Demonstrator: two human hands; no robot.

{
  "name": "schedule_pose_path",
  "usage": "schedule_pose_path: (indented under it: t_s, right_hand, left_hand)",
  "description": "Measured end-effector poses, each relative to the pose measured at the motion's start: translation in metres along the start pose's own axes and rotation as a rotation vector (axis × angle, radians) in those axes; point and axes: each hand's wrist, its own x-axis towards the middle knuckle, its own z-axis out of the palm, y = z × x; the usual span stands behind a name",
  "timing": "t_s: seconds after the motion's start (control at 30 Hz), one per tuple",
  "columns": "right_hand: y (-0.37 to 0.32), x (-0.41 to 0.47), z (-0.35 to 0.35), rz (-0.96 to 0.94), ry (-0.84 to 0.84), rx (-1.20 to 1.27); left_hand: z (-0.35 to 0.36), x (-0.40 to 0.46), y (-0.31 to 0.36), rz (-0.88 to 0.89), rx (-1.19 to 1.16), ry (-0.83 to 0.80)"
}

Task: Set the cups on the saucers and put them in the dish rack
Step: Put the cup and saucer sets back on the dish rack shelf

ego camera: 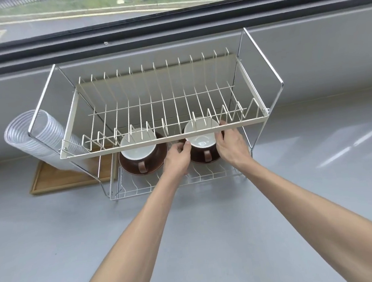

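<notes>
1. Under the upper cream tier of the two-tier wire dish rack (162, 143), on the lower chrome wire shelf: two brown ceramic cups with white insides, each on a brown round saucer.
2. Left cup (139, 150) upright on the left saucer (157, 160), handle turned toward the person, untouched, well left of the hands.
3. Right cup (201, 143) upright on the right saucer (213, 157), just right of the left pair, handle also toward the person, small printed mark on the white bottom.
4. Left hand (177, 159) at the right cup's left side, thumb and fingers curled against the cup wall and saucer edge, palm partly apart from them.
5. Right hand (231, 147) at the same cup's right side, fingers bent round the far rim and wall, thumb near the front; cup clasped between both hands.
6. Left of the rack: stack of clear plastic cups (38, 138) lying tilted through the rack's chrome side frame, above a flat wooden tray (60, 181).
7. Beneath the rack and forearms: grey countertop (296, 176); behind the rack, a dark-framed window (170, 23).
</notes>
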Motion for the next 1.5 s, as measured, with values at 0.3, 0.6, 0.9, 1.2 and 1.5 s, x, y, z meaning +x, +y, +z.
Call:
schedule_pose_path:
  t_s: [0.3,0.6,0.9,1.2,1.5]
  right_hand:
    - [-0.029,-0.033,0.023,-0.429,0.222,-0.257]
    - [-0.083,-0.048,0.059,-0.336,-0.081,0.102]
    - [-0.105,-0.026,0.096,-0.001,-0.289,0.309]
    - [-0.101,-0.019,0.107,0.041,-0.288,0.389]
    - [-0.099,-0.023,0.1,0.07,-0.284,0.334]
  left_hand:
    - [-0.078,-0.013,-0.029,0.144,0.326,0.02]
    - [-0.124,0.001,-0.045,0.109,0.184,0.363]
    - [-0.127,0.046,-0.06,-0.059,-0.021,0.294]
    - [-0.128,0.049,-0.069,-0.058,-0.064,0.312]
    - [-0.124,0.043,-0.071,-0.002,-0.072,0.284]
